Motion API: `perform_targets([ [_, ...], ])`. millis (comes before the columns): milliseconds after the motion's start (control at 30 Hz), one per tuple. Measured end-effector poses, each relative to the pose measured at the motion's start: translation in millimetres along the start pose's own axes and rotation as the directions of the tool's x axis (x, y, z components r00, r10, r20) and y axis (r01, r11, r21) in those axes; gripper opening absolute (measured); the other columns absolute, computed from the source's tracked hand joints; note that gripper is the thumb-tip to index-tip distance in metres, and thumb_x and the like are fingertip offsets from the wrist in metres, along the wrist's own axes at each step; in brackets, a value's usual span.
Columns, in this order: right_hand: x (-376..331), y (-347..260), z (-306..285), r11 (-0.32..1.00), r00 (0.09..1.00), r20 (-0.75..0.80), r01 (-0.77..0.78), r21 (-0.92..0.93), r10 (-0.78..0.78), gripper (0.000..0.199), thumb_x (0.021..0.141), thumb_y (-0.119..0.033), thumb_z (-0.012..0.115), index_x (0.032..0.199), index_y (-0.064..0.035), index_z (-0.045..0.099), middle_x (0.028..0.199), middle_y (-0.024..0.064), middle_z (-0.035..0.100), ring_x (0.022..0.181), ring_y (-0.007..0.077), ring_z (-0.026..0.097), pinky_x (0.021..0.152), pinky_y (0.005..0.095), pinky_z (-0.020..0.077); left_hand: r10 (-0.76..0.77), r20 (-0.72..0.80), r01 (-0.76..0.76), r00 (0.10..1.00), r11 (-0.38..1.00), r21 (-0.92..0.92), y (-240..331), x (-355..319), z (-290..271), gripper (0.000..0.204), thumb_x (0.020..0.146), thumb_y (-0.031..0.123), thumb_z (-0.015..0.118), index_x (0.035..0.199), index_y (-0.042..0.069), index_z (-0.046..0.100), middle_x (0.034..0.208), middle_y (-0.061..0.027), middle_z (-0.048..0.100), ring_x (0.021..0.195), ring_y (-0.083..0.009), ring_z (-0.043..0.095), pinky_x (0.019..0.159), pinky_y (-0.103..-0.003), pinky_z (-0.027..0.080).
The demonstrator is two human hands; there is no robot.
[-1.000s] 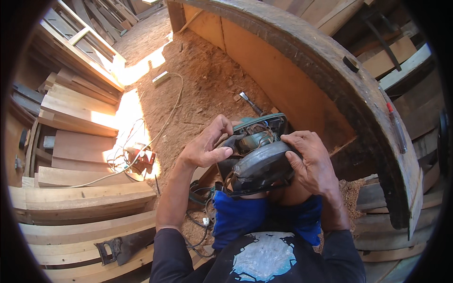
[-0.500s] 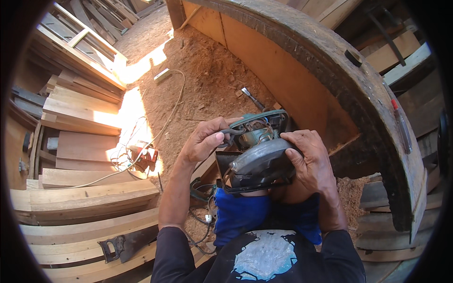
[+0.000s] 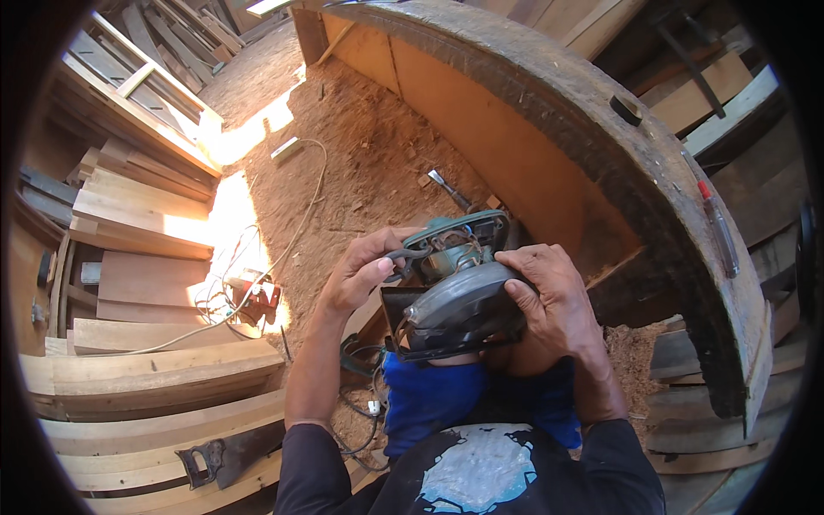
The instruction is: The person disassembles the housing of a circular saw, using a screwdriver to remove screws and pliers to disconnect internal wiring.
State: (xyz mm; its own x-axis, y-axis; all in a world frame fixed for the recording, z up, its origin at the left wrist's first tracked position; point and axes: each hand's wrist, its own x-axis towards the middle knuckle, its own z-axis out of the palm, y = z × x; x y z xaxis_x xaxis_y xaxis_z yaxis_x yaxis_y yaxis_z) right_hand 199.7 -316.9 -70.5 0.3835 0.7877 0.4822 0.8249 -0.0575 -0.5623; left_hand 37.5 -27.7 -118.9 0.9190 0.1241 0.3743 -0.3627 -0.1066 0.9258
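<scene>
A circular saw (image 3: pixel 463 300) with a black blade guard is held above my lap, its base plate toward me. Its green handle housing is open, and loose wiring (image 3: pixel 468 253) shows inside. My left hand (image 3: pixel 365 268) is closed, thumb against fingers, on a dark, curved, cord-like part at the saw's left side. My right hand (image 3: pixel 549 292) grips the rounded guard from the right, with its thumb on the guard's face. Beyond the saw, a chisel-like tool (image 3: pixel 451 189) with a flat metal blade lies by the bench's base. The saw's underside is hidden.
A long workbench (image 3: pixel 549 60) curves along the right, with a red-topped tool (image 3: pixel 719 227) on it. Stacked planks (image 3: pixel 172 360) fill the left, a handsaw (image 3: pixel 232 459) lying on them. A red power tool (image 3: pixel 260 296), cords and a white power strip (image 3: pixel 284 149) lie on the sawdust-covered floor.
The whole view has shifted slightly, so the bench, planks and saw all sit a little farther left. Both hands keep the same hold on the circular saw.
</scene>
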Motion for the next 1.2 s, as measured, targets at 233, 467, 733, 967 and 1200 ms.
perform_targets([
  [233, -1, -3, -1, 1.0, 1.0, 0.021, -0.022, -0.007, 0.022, 0.033, 0.098, -0.018, 0.074, 0.13, -0.0082, 0.073, 0.115, 0.0149, 0.071, 0.108, 0.0363, 0.064, 0.097, 0.0463, 0.0518, -0.012, 0.009, 0.013, 1.0, 0.999, -0.043, -2, -1, 1, 0.041, 0.099, 0.044, 0.06, 0.093, 0.004, 0.06, 0.112, -0.0148, 0.069, 0.089, -0.0141, 0.054, 0.078, -0.032, 0.041],
  [467, -3, -15, -13, 0.996, 0.997, 0.027, -0.068, -0.054, 0.069, 0.044, 0.096, -0.019, 0.075, 0.137, -0.0048, 0.067, 0.124, 0.0187, 0.068, 0.114, 0.0375, 0.062, 0.1, 0.0476, 0.0508, -0.001, 0.013, 0.002, 1.0, 1.0, -0.029, -1, 0, 1, 0.041, 0.099, 0.044, 0.061, 0.094, 0.003, 0.062, 0.119, -0.0179, 0.07, 0.091, -0.0148, 0.056, 0.08, -0.032, 0.044],
  [733, -16, -76, -83, 0.98, 0.952, -0.304, -0.029, -0.198, -0.033, 0.05, 0.105, -0.041, 0.065, 0.132, -0.0001, 0.07, 0.129, 0.0203, 0.066, 0.119, 0.0364, 0.063, 0.106, 0.0484, 0.0497, -0.045, -0.01, 0.043, 0.999, 0.994, -0.101, -1, -6, -2, 0.035, 0.101, 0.036, 0.058, 0.095, 0.002, 0.06, 0.131, -0.022, 0.069, 0.092, -0.0138, 0.057, 0.08, -0.03, 0.045],
  [967, -32, -70, -171, 0.393, 0.92, -0.381, -0.318, -0.863, -0.092, 0.042, 0.112, -0.034, 0.055, 0.138, -0.0046, 0.069, 0.138, 0.0187, 0.066, 0.13, 0.0354, 0.06, 0.112, 0.0475, 0.046, -0.051, -0.067, 0.045, 0.996, 0.995, -0.088, -5, -3, -4, 0.034, 0.104, 0.031, 0.052, 0.095, 0.0, 0.061, 0.128, -0.0195, 0.071, 0.093, -0.0159, 0.057, 0.082, -0.034, 0.047],
  [1200, -36, -53, -197, 0.275, 0.764, -0.537, -0.636, -0.721, 0.358, 0.038, 0.111, -0.027, 0.058, 0.14, -0.0044, 0.066, 0.137, 0.0217, 0.067, 0.132, 0.0384, 0.06, 0.111, 0.0453, 0.0467, -0.025, -0.08, 0.032, 0.997, 0.996, 0.079, -12, -5, -10, 0.035, 0.107, 0.029, 0.048, 0.095, -0.002, 0.062, 0.104, -0.0133, 0.071, 0.09, -0.018, 0.057, 0.079, -0.035, 0.045],
])
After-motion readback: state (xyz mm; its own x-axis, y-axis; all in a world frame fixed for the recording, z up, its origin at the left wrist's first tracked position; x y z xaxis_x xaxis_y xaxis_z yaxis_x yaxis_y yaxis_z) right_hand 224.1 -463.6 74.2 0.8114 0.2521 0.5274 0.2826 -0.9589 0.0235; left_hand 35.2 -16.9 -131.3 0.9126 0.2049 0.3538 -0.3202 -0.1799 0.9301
